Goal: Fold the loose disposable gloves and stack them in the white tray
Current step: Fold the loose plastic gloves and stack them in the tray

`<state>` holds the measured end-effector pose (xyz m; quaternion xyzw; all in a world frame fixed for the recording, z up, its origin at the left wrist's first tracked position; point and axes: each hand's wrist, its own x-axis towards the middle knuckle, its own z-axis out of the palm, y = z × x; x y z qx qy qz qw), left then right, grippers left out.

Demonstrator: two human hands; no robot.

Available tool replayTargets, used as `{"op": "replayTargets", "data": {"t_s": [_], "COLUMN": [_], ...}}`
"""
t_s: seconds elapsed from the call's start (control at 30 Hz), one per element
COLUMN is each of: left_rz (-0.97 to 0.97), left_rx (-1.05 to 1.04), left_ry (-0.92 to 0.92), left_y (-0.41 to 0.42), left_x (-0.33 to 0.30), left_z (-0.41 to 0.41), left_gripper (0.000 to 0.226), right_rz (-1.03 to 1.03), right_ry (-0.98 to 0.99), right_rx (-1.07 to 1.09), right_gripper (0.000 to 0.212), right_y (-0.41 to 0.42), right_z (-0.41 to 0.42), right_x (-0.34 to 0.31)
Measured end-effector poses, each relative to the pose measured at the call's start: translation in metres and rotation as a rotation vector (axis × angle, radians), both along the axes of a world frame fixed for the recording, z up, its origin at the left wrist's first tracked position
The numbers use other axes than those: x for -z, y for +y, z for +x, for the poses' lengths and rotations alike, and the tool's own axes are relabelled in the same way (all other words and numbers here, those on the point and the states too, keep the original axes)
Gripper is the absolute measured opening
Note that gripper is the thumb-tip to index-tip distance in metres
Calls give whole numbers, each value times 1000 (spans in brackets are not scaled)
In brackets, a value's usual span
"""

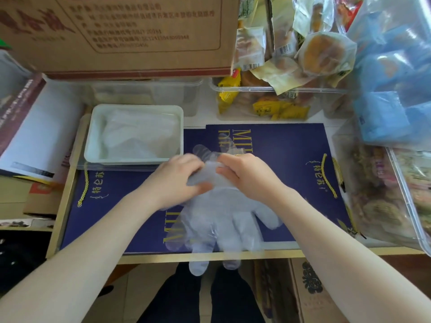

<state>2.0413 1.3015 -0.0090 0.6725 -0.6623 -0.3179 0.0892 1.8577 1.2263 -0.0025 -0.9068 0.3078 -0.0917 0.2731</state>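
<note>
A clear disposable glove (224,220) hangs over the dark blue paper bags, its fingers pointing toward me and past the table's front edge. My left hand (179,178) and my right hand (249,176) both pinch its cuff end, close together. Another clear glove (210,151) lies flat just beyond my hands. The white tray (93,136) stands at the back left and holds folded clear gloves (140,136).
Flat blue paper bags (279,148) with gold cords cover the tabletop. Clear bins of wrapped snacks (268,101) stand behind, a cardboard box (116,36) above them. A clear bin (384,194) sits on the right, blue packets (391,89) above it.
</note>
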Motion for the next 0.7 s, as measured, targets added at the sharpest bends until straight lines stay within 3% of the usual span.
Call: {"op": "replayTargets", "data": {"t_s": [0.13, 0.3, 0.37, 0.43, 0.5, 0.53, 0.6, 0.63, 0.7], "left_rz": [-143, -184, -176, -140, 16, 125, 286, 306, 230], "left_rx": [-158, -459, -608, -838, -1007, -1032, -1022, -956, -708], "left_ry": [299, 228, 420, 744, 967, 1014, 942, 764, 217], "left_y": [4, 18, 22, 21, 19, 20, 23, 26, 34], "left_x": [-17, -30, -38, -39, -32, -25, -7, 6, 23], "left_z": [-9, 16, 25, 35, 49, 55, 62, 64, 65], "left_gripper": [29, 18, 13, 18, 17, 16, 14, 16, 23], "right_rz": [78, 409, 709, 882, 790, 644, 398, 337, 259], "right_ry": [-135, -37, -130, -285, -319, -188, 198, 320, 410], "right_rx": [39, 217, 269, 375, 588, 683, 747, 760, 768], "right_gripper": [9, 16, 20, 18, 5, 9, 46, 60, 73], "right_y": [8, 6, 7, 9, 6, 3, 1, 2, 5], "right_z": [14, 17, 12, 8, 6, 4, -1, -3, -1], "right_x": [-20, -31, -28, -17, 6, 18, 41, 48, 57]}}
